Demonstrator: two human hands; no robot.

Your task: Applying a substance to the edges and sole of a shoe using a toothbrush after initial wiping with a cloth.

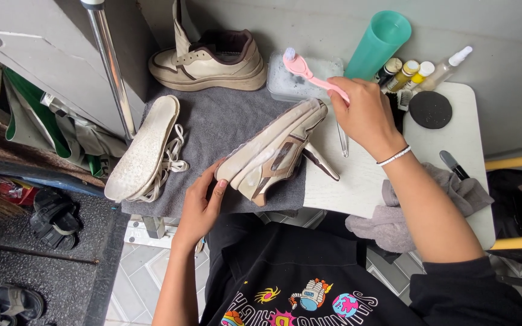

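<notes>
Two hands busy: left hand (202,202) pinching sneaker (273,151) toe, right hand (364,115) gripping pink brush (309,72). Tilted sneaker could slip off bench (454,133) edge, imo.

- The sneaker (276,151) at the centre of the frame looks like matt beige leather, its sole smeared with white foam.
- The toothbrush (312,75) at upper centre is smooth pink plastic with soapy bristles.
- The towel (225,118) beneath is soft, napped grey cloth.
- The insole (143,148) at left looks rough and worn.
- The cup (379,42) at upper right is translucent teal plastic.
- The pole (110,66) at upper left is shiny metal.
- The tabletop (472,130) at right is smooth white.
</notes>
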